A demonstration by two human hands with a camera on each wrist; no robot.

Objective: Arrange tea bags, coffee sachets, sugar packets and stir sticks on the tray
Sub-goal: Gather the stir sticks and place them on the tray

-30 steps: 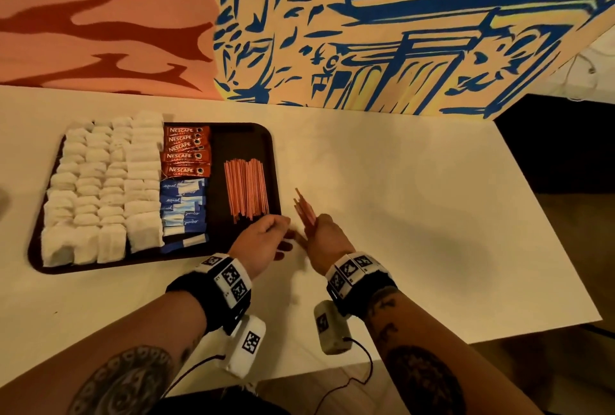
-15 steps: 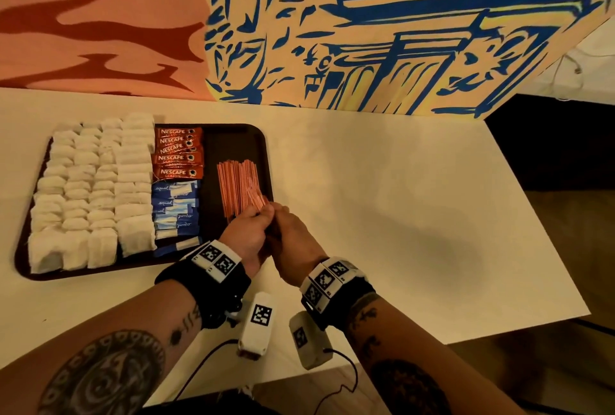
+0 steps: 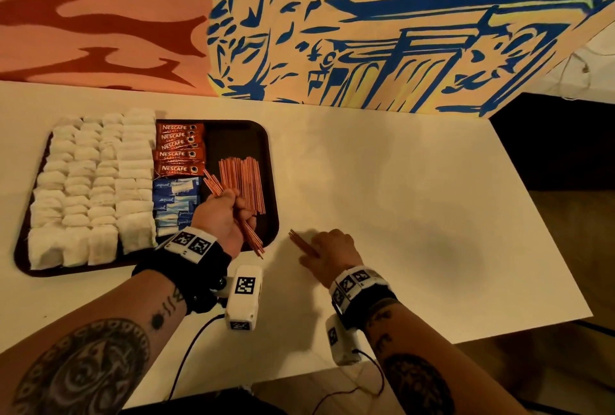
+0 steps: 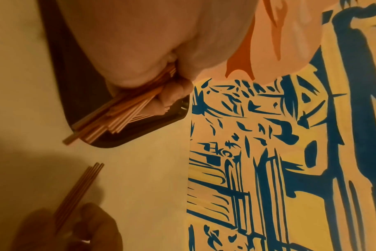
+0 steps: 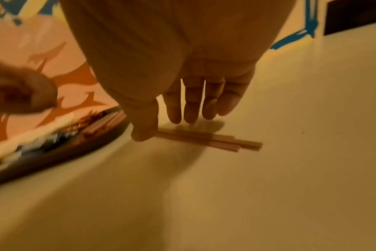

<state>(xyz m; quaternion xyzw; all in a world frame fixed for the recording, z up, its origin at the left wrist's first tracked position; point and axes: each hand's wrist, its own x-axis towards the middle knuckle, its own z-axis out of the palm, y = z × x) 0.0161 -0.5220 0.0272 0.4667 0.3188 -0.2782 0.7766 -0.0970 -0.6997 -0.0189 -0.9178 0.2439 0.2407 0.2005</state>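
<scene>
A dark tray (image 3: 233, 135) holds rows of white tea bags (image 3: 93, 181), red Nescafe sachets (image 3: 179, 151), blue sugar packets (image 3: 174, 201) and a pile of orange stir sticks (image 3: 244, 178). My left hand (image 3: 229, 211) grips a slanted bundle of stir sticks (image 3: 251, 238) over the tray's front right corner; the bundle (image 4: 122, 115) sticks out past the rim (image 4: 140, 135). My right hand (image 3: 329, 251) lies on the table right of the tray, its straight fingers (image 5: 191, 105) over a few loose stir sticks (image 5: 215, 141), (image 3: 301, 243).
The white table (image 3: 416, 215) stretches to the right of the tray, with its right edge near a dark floor area. A painted orange, yellow and blue wall (image 3: 332, 31) stands behind the table. Cables hang below my wrists at the front edge.
Half a second ago both hands met at the tray's stick pile. Now the right hand has moved right, down to the loose sticks on the table. The left hand keeps the bundle.
</scene>
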